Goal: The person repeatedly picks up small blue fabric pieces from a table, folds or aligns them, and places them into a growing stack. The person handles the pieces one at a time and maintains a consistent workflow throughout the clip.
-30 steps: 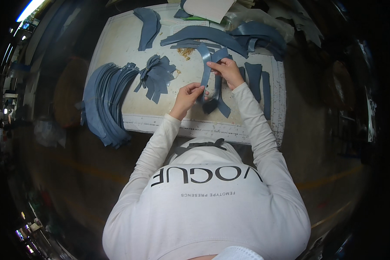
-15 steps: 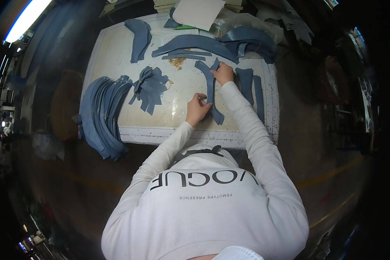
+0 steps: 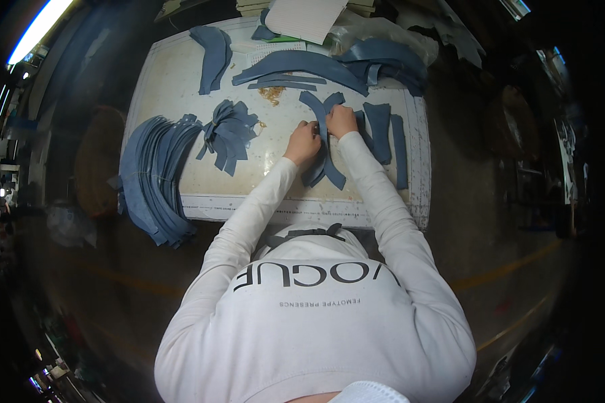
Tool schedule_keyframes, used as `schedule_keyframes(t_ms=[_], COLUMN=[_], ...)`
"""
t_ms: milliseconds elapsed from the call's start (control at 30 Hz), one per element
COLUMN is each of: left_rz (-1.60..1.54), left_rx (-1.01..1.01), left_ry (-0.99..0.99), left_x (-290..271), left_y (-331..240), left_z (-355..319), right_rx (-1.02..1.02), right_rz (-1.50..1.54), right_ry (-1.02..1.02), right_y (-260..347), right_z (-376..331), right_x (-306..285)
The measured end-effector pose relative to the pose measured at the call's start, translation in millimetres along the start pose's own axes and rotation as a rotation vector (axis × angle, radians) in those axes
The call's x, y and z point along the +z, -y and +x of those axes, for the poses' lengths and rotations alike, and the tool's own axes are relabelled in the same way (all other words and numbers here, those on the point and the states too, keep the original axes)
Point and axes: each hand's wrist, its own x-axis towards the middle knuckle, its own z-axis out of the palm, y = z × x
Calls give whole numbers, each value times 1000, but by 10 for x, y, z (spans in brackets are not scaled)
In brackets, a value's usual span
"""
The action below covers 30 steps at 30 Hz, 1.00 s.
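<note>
Two curved blue cut pieces, leather-like in look, lie crossed over each other near the middle of the table; the upper curved piece (image 3: 323,131) bows toward my right hand. At its left edge, my left hand (image 3: 304,143) is closed with the fingertips gripping near its middle. My right hand (image 3: 343,121) is closed at the opposite edge, a little farther up, and its fingers partly cover the lower piece (image 3: 312,176). Just right of that hand lie a wider blue piece (image 3: 379,134) and a narrow blue strip (image 3: 398,151).
A thick stack of curved blue pieces (image 3: 151,178) overhangs the table's left edge, beside a fanned bundle (image 3: 228,131). Farther back are long curved pieces (image 3: 302,64), yellow rubber bands (image 3: 271,94), a white sheet (image 3: 306,19) and clear plastic (image 3: 376,30). A printed border (image 3: 262,209) runs along the near edge.
My left hand has moved up along the curved piece, and my right hand slightly down. The two pieces now cross closer together, bowing toward each other between my hands.
</note>
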Motion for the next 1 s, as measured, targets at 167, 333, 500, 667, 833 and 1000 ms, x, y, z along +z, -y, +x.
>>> schedule_keyframes(t_ms=[167, 333, 500, 667, 833, 1000], left_rz=[-98, -149, -262, -272, -242, 56], left_rx=[-54, -60, -143, -226, -205, -305], left_ry=[-87, -10, -150, -466, -778, -479], left_x=[-170, -420, -674, -1153, -1689, -1921], left_y=[-78, -34, 153, 701, 1287, 1538], left_z=[-248, -579, -689, -631, -495, -432], right_rx=[159, 231, 241, 318, 220, 182], right_rz=[48, -118, 143, 644, 160, -234], right_ry=[-20, 223, 164, 12, -32, -55], right_y=[-201, -429, -685, -854, -602, -124], right_z=[-172, -489, -566, -477, -450, -536], right_x=[-575, -870, -761, -538, -522, -517])
